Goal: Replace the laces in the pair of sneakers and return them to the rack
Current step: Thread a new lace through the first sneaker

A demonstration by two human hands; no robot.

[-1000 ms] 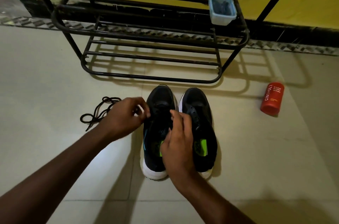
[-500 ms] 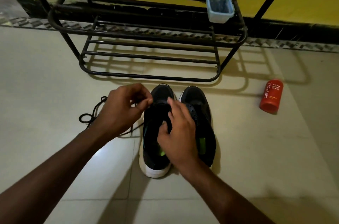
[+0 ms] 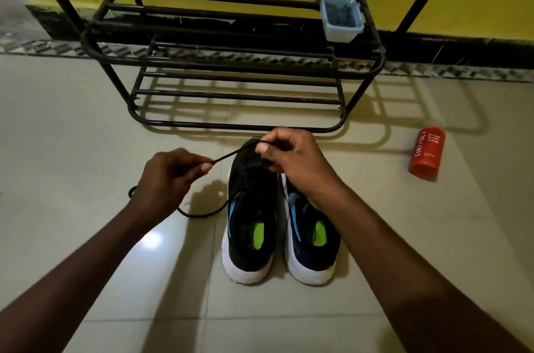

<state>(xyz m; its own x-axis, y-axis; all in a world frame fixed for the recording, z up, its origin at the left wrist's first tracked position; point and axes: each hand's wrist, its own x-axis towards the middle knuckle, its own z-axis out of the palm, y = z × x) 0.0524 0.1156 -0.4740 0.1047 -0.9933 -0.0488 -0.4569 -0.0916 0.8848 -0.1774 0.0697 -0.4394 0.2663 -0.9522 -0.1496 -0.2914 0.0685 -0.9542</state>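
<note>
Two black sneakers stand side by side just in front of the rack, heels toward us. Our left hand pinches the tip of the black lace; our right hand pinches the same lace above the toe of the left sneaker, nearer the rack.

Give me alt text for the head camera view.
The left hand and right hand pinch a black shoelace taut above two black white-soled sneakers on pale floor tiles. Behind: a black metal shoe rack holding a blue plastic tub; a red bottle sits at right.
</note>
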